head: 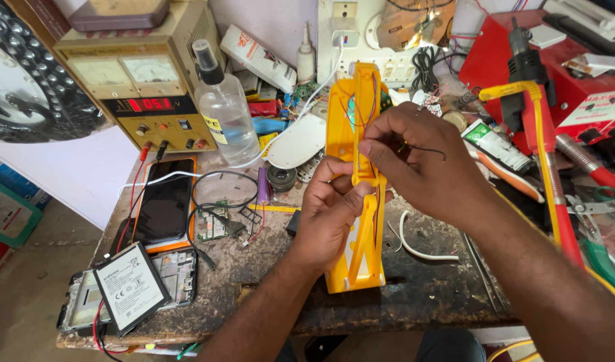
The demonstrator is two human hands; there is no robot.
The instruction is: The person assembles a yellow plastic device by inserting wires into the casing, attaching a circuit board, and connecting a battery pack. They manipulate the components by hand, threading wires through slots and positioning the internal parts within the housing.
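Note:
A tall yellow plastic housing [353, 100] stands upright on the dark workbench [428, 288], with thin red and blue wires running inside it. My left hand [327, 214] grips the housing around its middle from the left side. My right hand [421, 161] rests against the housing's right edge, with the fingertips pinching a thin black wire [429, 149] that loops out to the right. The lower part of the housing shows below my left hand.
A beige bench power supply [143, 80] with a red display stands at back left, a clear spray bottle [224, 107] beside it. A phone [165, 201], a circuit board [210, 224], a purple cell [263, 186] and an opened phone with battery [130, 285] lie left. A red-handled tool [549, 174] lies right.

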